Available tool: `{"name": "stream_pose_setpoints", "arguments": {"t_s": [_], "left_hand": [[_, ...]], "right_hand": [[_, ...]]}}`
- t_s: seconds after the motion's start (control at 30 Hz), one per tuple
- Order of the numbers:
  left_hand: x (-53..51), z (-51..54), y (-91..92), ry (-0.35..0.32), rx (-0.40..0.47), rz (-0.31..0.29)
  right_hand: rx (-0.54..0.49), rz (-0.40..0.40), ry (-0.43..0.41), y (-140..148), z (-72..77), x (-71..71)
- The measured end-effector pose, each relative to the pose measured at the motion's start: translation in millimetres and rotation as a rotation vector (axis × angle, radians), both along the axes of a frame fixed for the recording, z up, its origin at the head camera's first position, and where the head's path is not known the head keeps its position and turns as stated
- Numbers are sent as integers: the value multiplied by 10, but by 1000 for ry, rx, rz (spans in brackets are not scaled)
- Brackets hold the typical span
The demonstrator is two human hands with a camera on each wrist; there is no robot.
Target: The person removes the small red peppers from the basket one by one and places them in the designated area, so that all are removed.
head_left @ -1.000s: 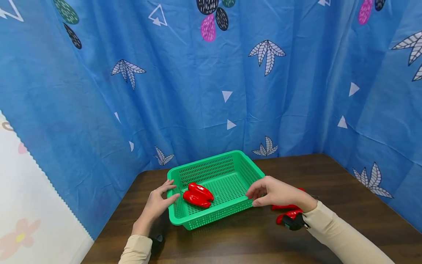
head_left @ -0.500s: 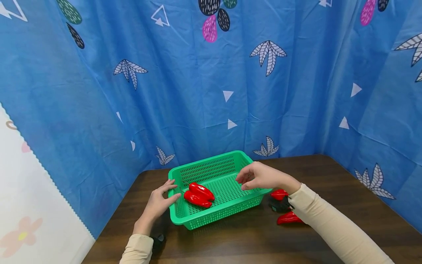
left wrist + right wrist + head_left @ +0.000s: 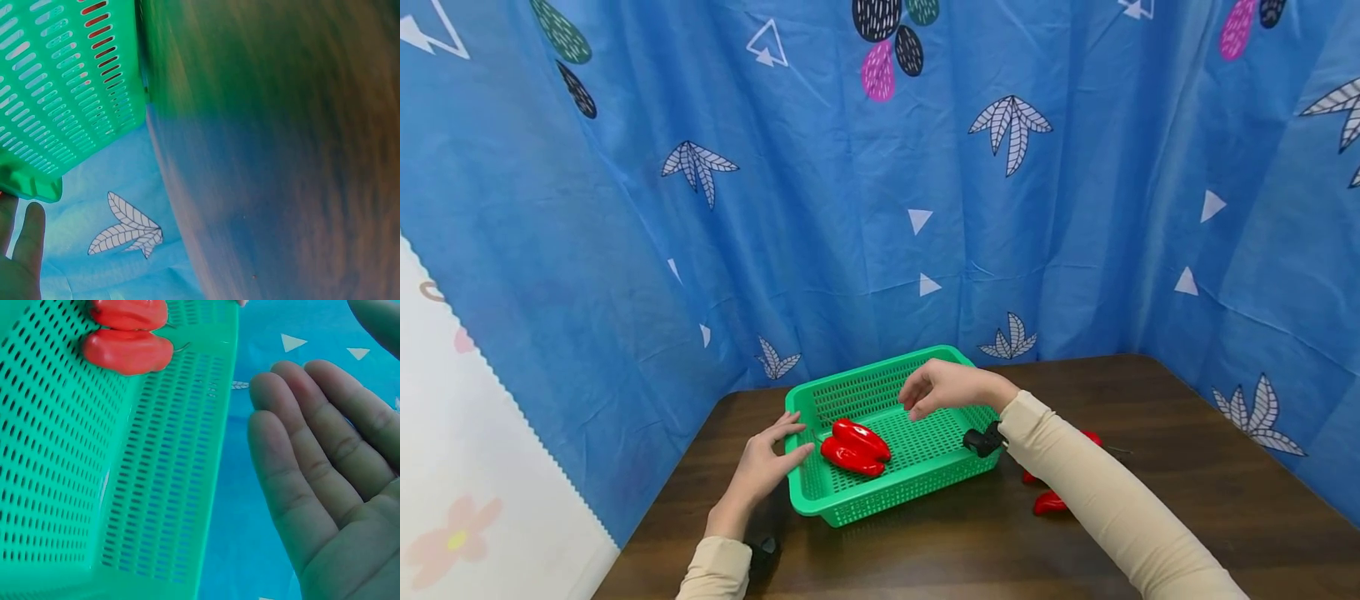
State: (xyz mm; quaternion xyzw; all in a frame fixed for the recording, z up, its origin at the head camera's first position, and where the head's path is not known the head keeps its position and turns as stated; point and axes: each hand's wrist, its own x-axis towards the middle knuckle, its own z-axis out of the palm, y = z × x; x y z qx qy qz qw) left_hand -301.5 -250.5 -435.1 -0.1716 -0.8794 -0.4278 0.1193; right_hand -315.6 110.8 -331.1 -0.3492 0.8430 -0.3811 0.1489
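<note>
A green plastic basket (image 3: 917,467) with slotted walls stands on the table. Two glossy red peppers (image 3: 853,447) with thin stems lie side by side at its left end; the same peppers (image 3: 130,351) show in the right wrist view. My left hand (image 3: 758,467) is at the basket's left rim, thumb and fingers fairly straight. In the left wrist view, only part of the left hand (image 3: 25,256) shows by the rim's corner. My right hand (image 3: 951,387) hovers over the basket's right half. The right wrist view shows its palm (image 3: 331,481) holding nothing, fingers extended and slightly bent.
More red peppers (image 3: 1049,503) lie on the dark wooden table (image 3: 925,550) right of the basket, partly hidden by the right sleeve. A blue patterned curtain (image 3: 850,208) hangs behind the table. A white cloth (image 3: 467,467) is at the left.
My right hand has moved left and up, from the basket's right front rim to above its inside. The left hand and the peppers in the basket have stayed put.
</note>
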Motion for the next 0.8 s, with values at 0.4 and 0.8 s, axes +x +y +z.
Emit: {"name": "stream_pose_setpoints", "arguments": {"t_s": [0.4,0.8], "left_hand": [[7,7,-9,-10,-5,7],[-2,9,-16,4,2,2]], "right_hand": [[8,-39,-64,-215,-128,-193],[23,-53,-101,-303,-162,-317]]}}
